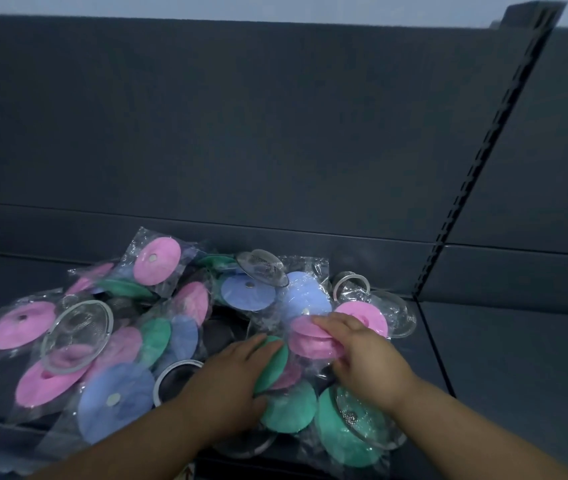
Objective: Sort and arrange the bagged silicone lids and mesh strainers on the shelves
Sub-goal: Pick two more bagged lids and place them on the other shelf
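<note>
Digging into the heap [116,403] of bagged lids and strainers on the shelf [500,358]: the left hand [237,375] clasps a green silicone lid [275,362] at the heap's near middle, and the right hand [358,355] curls round a pink lid [310,344] just right of it. Both discs sit tilted under the fingers. No label reads.

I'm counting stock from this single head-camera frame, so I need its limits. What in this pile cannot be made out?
Head view: much of the green lid lies behind the left hand.
Head view: the right hand covers part of the pink lid.
Head view: dark items mid-pile are too dim and blurred to identify.
Head view: a mesh strainer is mostly hidden beneath the left forearm.
</note>
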`<state>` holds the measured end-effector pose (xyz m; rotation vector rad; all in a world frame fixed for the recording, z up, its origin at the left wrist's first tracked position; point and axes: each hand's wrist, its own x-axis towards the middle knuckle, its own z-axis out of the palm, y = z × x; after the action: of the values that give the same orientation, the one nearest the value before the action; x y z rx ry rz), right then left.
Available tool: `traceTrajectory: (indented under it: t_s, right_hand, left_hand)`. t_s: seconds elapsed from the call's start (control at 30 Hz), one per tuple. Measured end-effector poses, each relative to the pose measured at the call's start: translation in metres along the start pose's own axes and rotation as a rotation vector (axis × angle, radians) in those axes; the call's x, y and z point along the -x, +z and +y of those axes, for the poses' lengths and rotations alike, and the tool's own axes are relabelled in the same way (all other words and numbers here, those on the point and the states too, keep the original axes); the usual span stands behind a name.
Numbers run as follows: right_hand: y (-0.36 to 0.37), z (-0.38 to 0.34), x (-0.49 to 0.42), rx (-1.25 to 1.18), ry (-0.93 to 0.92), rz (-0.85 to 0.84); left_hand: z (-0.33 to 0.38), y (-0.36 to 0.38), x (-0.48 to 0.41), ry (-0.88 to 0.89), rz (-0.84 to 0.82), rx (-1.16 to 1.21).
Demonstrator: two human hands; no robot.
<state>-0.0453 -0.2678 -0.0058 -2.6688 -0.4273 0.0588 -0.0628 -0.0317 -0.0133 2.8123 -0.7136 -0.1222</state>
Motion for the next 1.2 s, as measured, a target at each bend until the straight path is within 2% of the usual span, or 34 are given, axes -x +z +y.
traceTrajectory:
  t_s: [0.1,0.27,0.5,0.6,0.67,0.7,0.8,0.93,1.2]
  right_hand:
    - [-0.001,-0.001,0.001,0.015,-0.01,0.034]
    - [-0.006,-0.004,0.004,0.029,-0.005,0.1]
    - [-0.022,-0.018,0.031,0.061,0.179,0.253]
    - [-0.024,-0.024,0.052,0.049,0.271,0.355]
    - [-0.023,-0.028,0.071,0.042,0.338,0.427]
    - [-0.023,-0.03,0.082,0.03,0.365,0.475]
    - [-0.024,-0.034,0.119,0.008,0.443,0.589]
    - [-0.03,-0.033,0.174,0.035,0.564,0.678]
    - [-0.045,0.001,0.306,0.059,0.827,0.797]
  left_hand:
    - [0.002,0.007,-0.003,-0.051,0.088,0.009]
    - [-0.008,0.006,-0.011,0.028,0.259,-0.011]
    - [-0.013,-0.025,-0.014,0.128,0.322,0.037]
    - [-0.005,-0.041,-0.016,0.222,0.376,0.085]
    - [0.001,-0.047,-0.016,0.34,0.424,0.053]
    - [0.005,-0.05,-0.016,0.391,0.42,0.113]
    - [0.025,-0.057,-0.019,0.405,0.412,0.257]
    - [0.074,-0.061,-0.02,0.421,0.379,0.28]
    - [0.199,-0.033,-0.016,0.565,0.341,0.421]
